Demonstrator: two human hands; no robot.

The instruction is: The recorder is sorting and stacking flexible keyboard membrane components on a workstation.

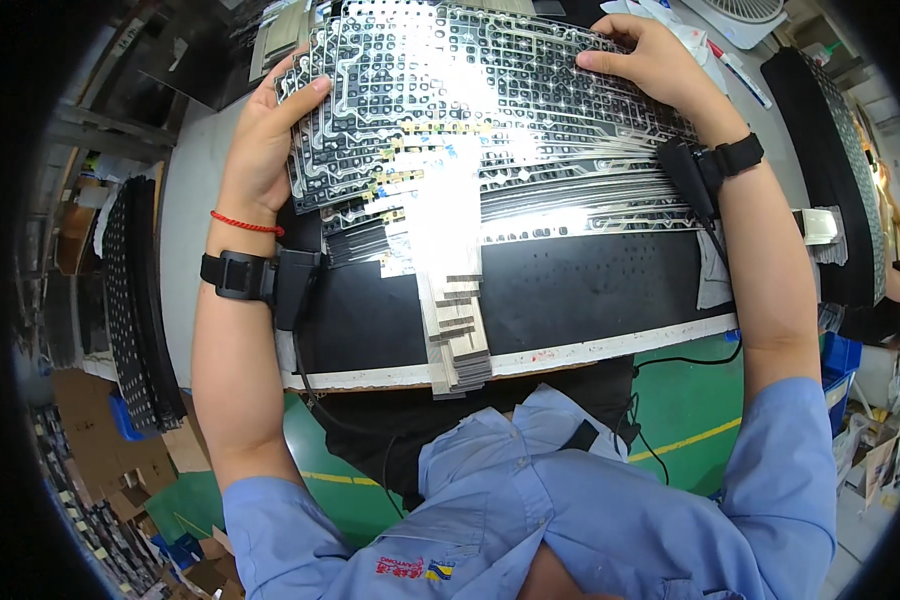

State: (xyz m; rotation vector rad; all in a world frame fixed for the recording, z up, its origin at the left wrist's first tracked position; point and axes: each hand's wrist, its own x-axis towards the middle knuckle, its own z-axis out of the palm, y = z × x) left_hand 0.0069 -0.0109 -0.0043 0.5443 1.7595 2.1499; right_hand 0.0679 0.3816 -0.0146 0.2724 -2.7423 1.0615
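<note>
A fanned stack of clear keyboard membrane sheets (370,110), printed with dark squares and pale traces, lies spread in front of me. My left hand (270,125) grips its left edge, thumb on top and fingers hidden underneath. At the far right edge, my right hand (650,65) holds the sheets between thumb and curled fingers. Overlapping pale ribbon tails (458,300) run from the sheets toward me and reach past the near table edge. Glare washes out the middle of the stack. Beneath it is a black mat (590,285).
A red-and-white marker (740,75) and a small fan (748,8) are at the far right. Stacks of black sheets (135,300) stand left, with a long black stack (820,170) right. Each wrist wears a strapped black device; cables hang by the table's white edge (570,352).
</note>
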